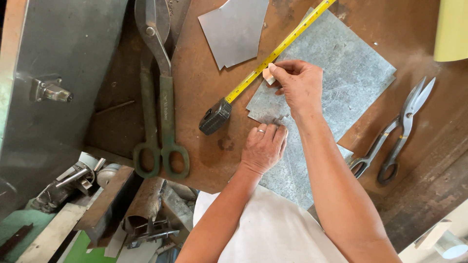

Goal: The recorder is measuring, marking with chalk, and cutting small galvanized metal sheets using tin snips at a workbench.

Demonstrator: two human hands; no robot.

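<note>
The picture is bright, like daytime. The light is soft and spread out, so shadows are faint. A small dark shadow sits under the left hand [263, 146] and the right hand [298, 84]. The gray metal sheet [351, 73] shines a little but has no hard glare. The top right corner looks very bright and washed out. The bottom left corner is darker and a bit fuzzy. The middle is sharp, and the marks on the yellow tape measure [273, 53] show clearly. Things near the edges look stretched.
</note>
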